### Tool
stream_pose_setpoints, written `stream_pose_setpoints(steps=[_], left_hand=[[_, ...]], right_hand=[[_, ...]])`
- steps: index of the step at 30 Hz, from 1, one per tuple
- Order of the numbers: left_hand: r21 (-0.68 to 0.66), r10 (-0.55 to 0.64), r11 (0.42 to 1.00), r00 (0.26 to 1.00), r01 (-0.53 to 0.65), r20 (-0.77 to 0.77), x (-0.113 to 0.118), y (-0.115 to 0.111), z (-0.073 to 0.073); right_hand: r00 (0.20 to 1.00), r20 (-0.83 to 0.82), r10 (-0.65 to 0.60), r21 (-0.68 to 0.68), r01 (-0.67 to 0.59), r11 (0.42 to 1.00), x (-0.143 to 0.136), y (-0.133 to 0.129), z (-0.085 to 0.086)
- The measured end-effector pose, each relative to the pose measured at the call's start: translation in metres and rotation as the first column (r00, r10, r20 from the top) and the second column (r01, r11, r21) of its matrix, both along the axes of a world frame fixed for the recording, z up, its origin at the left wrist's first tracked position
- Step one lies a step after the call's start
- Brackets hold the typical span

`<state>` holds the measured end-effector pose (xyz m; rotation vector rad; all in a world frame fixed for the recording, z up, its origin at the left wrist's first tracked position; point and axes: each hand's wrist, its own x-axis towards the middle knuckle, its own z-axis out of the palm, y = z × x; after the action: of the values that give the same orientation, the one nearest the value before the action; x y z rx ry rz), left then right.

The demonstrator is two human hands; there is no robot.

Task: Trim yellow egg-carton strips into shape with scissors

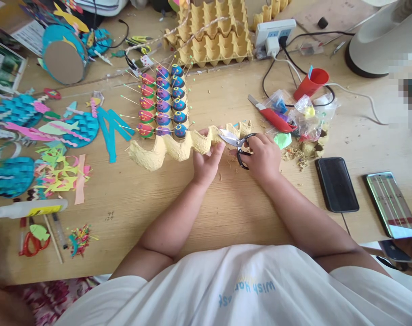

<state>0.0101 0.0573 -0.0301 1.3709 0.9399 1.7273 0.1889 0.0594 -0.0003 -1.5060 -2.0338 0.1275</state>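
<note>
My left hand (207, 164) is closed around the underside of a strip of yellow egg carton (181, 148), thumb in front. The strip's row of cups stretches left beyond the hand. In my right hand (264, 156) is a pair of scissors (239, 144) with black handles, fingers through the loops. Their pointed silver blades lie at the carton's edge, just above my left thumb; whether they cut into it I cannot tell. Directly behind the strip stand rows of painted egg-carton cups (163, 105) in red, purple and blue, with pins sticking out.
Stacked egg trays (212, 31) stand at the back. A red cup (310, 83), a red-handled knife (273, 118) and plastic bags lie right, near two phones (337, 184). Blue woven paper pieces (78, 129), a glue bottle (29, 208) and red scissors (32, 244) are left.
</note>
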Motion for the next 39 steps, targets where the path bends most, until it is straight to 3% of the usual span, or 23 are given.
stream_pose_setpoints(steps=[6,21,27,30,35,39], left_hand=[[-0.040,-0.025,0.999,1.000,0.025,0.002,-0.002,0.000,-0.002],[-0.067,0.044,0.997,0.999,-0.043,0.008,-0.001,0.000,-0.005],[0.002,0.067,0.998,0.998,-0.067,-0.007,-0.001,-0.002,-0.002],[0.036,0.060,0.998,0.998,-0.060,-0.003,0.000,-0.004,0.002],[0.060,0.049,0.997,0.986,-0.040,-0.156,-0.004,-0.008,0.006],[0.075,0.093,0.994,0.973,-0.079,-0.211,-0.006,-0.008,0.002]], right_hand=[[1.000,-0.005,-0.010,-0.009,0.010,1.000,0.000,0.001,0.000],[0.998,-0.040,0.040,-0.095,-0.043,0.995,0.000,0.001,0.003],[0.972,-0.223,-0.074,-0.139,0.043,0.989,0.003,0.006,-0.002],[0.917,-0.385,-0.106,-0.185,0.035,0.982,0.003,0.008,-0.005],[0.699,-0.714,-0.046,-0.295,-0.240,0.925,-0.001,0.003,-0.004],[0.549,-0.835,-0.028,-0.304,-0.419,0.855,-0.004,0.000,-0.004]])
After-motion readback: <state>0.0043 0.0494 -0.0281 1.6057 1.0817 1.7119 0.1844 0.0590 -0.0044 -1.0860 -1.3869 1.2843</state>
